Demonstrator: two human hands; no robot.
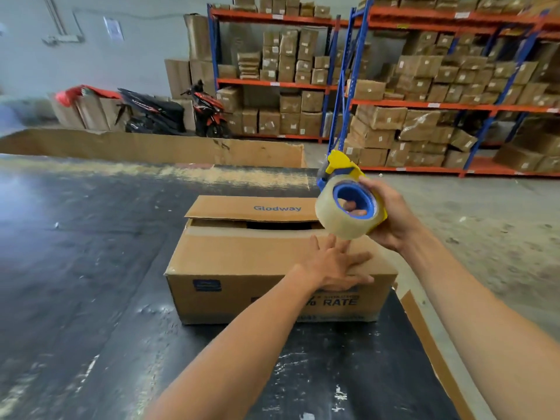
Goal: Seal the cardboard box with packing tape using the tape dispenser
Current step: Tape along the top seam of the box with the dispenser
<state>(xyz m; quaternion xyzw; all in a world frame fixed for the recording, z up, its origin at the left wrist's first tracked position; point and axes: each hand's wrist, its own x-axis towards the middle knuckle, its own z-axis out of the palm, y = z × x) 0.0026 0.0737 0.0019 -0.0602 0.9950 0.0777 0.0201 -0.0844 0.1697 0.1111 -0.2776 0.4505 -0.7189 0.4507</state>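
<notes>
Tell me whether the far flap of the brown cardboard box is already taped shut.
No: the far flap of the brown cardboard box stands raised, leaving a dark gap.

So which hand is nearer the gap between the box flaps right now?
Left. The left hand lies flat on the near flap of the cardboard box, just short of the gap. The right hand holds the tape dispenser raised above the box's right end.

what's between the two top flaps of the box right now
In the head view, a dark open gap separates the near flap from the far flap; no tape bridges it.
</notes>
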